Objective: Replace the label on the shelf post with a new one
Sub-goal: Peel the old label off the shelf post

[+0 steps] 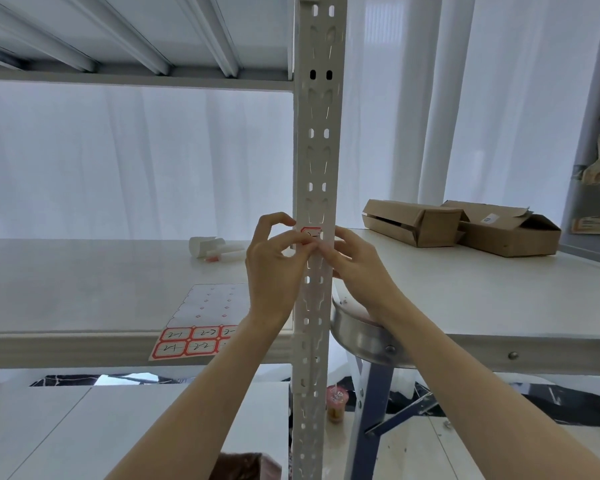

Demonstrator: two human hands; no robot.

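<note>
A white perforated shelf post (pixel 317 140) runs up the middle of the view. A small red-bordered white label (pixel 310 234) sits on its front face at hand height. My left hand (pixel 274 268) is at the post's left side, thumb and forefinger pinched on the label's lower edge. My right hand (pixel 355 261) reaches in from the right, fingertips touching the same edge against the post. Whether the label is stuck flat or partly lifted is hidden by my fingers. A label sheet (pixel 201 323) with red-bordered handwritten stickers lies on the shelf at the lower left, hanging over the front edge.
The white shelf board (pixel 84 282) carries a small white bottle lying on its side (pixel 210 249). Right of the post a white table (pixel 482 299) holds two open cardboard boxes (pixel 465 226). A round metal stool seat (pixel 361 330) sits beside the post. White curtains hang behind.
</note>
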